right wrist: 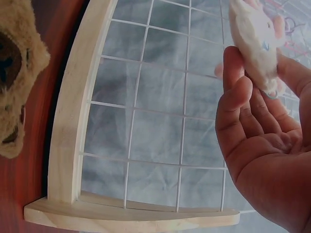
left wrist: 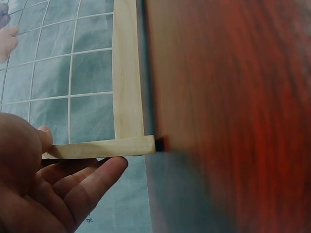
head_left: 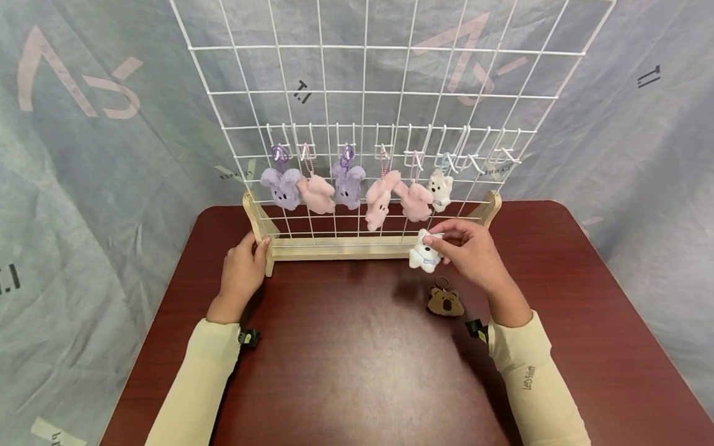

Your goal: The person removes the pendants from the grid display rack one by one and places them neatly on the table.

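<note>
held toy [head_left: 424, 255] fluffy plush; stand [head_left: 340, 249] smooth wood; table [head_left: 346, 359] glossy.

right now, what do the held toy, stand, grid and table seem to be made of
Held toy: white plush, probably synthetic; its surface looks soft and fuzzy.
Stand: pale wood, perhaps unvarnished; faint grain and little shine.
Grid: likely metal, coated white; thin, straight wires.
Table: reddish-brown wood or wood-look laminate; dark streaks and a soft sheen.

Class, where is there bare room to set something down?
Bare: the glossy reddish tabletop between the cream fabric sleeves, left of the brown fuzzy keychain. Crowded: the white wire grid around the hanging lilac and pink plush toys.
</note>
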A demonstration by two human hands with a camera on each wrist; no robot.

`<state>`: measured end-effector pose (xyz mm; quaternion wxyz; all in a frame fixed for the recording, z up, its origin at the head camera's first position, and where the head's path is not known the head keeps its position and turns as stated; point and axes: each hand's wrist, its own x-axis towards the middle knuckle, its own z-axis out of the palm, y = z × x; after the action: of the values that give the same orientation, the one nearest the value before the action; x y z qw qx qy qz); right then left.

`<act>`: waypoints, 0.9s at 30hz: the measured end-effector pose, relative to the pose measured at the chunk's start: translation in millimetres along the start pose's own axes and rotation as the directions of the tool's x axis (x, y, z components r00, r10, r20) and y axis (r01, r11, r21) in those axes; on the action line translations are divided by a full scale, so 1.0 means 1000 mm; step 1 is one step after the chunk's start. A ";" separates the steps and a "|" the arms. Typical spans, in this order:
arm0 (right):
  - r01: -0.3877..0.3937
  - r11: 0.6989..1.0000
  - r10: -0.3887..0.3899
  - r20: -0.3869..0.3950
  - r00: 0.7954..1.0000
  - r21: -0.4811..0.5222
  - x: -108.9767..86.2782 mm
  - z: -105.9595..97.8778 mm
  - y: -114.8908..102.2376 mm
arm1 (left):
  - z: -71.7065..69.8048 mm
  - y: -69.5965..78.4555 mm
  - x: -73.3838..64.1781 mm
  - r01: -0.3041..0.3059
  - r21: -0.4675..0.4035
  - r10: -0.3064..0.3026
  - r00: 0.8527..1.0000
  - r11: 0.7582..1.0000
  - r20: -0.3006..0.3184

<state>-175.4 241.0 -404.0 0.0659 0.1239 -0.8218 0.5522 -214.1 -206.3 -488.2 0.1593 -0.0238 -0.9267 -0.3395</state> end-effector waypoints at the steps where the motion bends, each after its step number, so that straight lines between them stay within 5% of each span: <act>1: -0.006 1.000 0.006 0.013 1.000 0.000 0.000 0.001 0.000 | 0.000 0.000 0.000 -0.003 -0.002 0.003 1.000 1.000 -0.001; 27: -0.126 0.985 0.150 0.227 0.962 -0.115 0.002 0.015 0.016 | 0.000 0.000 0.000 -0.004 -0.003 0.004 1.000 1.000 0.001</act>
<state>-181.5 232.7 -423.8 -0.0644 0.1273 -0.8570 0.4952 -214.2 -206.2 -488.5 0.1597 -0.0261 -0.9263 -0.3404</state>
